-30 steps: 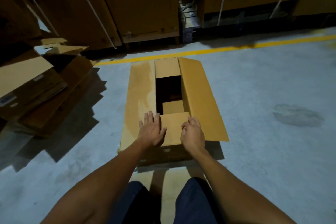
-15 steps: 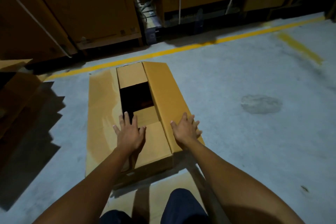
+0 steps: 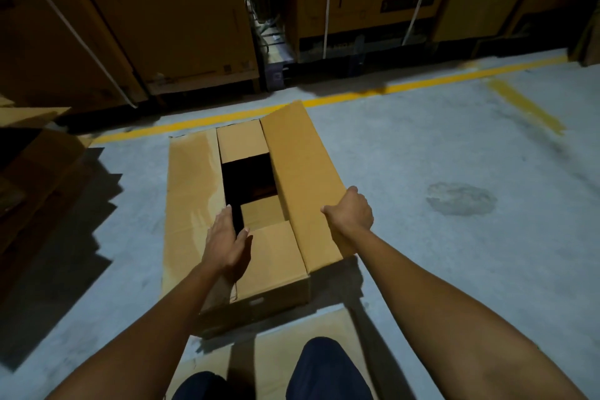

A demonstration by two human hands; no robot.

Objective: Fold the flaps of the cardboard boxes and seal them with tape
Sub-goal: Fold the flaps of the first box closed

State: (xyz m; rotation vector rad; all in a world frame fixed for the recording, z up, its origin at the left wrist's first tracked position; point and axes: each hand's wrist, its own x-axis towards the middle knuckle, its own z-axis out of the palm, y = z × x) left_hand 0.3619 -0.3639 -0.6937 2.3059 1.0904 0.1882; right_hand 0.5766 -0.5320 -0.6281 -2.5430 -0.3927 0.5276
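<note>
On the grey floor [image 3: 454,269] just ahead of the knees lies the cardboard box [image 3: 269,289], its 2 long flaps spread outward. Left hand [image 3: 227,242] rests flat, fingers extended, by the near short flap [image 3: 272,256]. Right hand [image 3: 352,214] curls around the right flap [image 3: 302,178] edge, gripping it.

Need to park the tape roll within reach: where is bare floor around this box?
Bare concrete lies right of the box, bounded by the yellow line and the grey stain, beyond the right hand gripping the long flap. Left of the box, a narrower strip borders the dark flattened cartons. Near side is crowded: a cardboard sheet and knees.
</note>
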